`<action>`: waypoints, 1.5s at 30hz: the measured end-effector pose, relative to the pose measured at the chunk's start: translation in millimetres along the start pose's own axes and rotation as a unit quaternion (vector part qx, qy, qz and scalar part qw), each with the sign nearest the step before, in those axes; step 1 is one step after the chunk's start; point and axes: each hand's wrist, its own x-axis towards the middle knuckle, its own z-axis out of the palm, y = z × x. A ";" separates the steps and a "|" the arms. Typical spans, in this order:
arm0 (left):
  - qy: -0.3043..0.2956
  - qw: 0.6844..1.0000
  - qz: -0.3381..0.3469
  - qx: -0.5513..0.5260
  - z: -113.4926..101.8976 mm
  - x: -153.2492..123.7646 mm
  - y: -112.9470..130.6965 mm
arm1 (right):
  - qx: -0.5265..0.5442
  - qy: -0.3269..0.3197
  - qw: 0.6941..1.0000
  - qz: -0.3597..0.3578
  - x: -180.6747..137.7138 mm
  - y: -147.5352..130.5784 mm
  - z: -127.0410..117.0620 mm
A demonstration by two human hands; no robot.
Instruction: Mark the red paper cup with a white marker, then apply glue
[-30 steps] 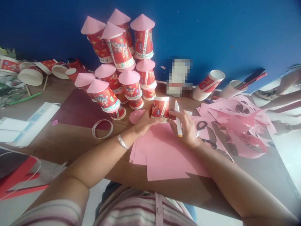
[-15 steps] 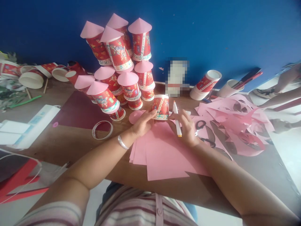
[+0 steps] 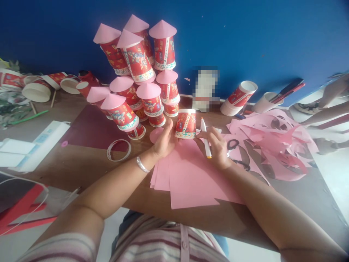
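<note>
My left hand (image 3: 163,140) grips the left side of a red printed paper cup (image 3: 185,123) that stands upside down on pink paper sheets (image 3: 191,178). My right hand (image 3: 217,146) holds a white marker (image 3: 205,140) with an orange tip and touches the cup's lower right edge with its fingertips. A pink paper disc (image 3: 156,134) lies just behind my left hand. Black-handled scissors (image 3: 236,153) lie right of my right hand.
A stack of red cups topped with pink paper cones (image 3: 141,72) rises behind the cup against a blue wall. A tape ring (image 3: 118,149) lies to the left. Pink paper scraps (image 3: 275,142) are heaped at right. More cups (image 3: 240,96) lie on their sides at the back.
The cup has been set more upright and turned slightly. My left hand has slid to its left side, with the thumb up along it. The view shifted a little.
</note>
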 end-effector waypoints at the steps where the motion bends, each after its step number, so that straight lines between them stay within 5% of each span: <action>1: 0.000 1.000 0.009 -0.001 -0.9 -0.2 -1.2 | -0.005 0.000 1.000 -0.001 -0.1 0.3 0.1; 7: -0.008 0.996 0.078 0.030 -2.2 -4.0 -4.2 | -0.021 -0.022 0.998 -0.050 -2.3 1.2 -0.8; 21: -0.018 0.999 0.010 -0.039 0.9 -5.2 9.9 | 0.002 -0.036 0.999 0.000 -4.7 3.8 0.4; 32: -0.031 0.999 0.028 0.019 1.0 -4.8 4.3 | 0.006 -0.042 0.998 -0.050 -3.5 0.6 -0.8; 45: -0.042 0.996 0.026 -0.070 -4.5 -1.2 3.0 | 0.033 -0.054 0.998 0.014 -5.8 5.6 3.3</action>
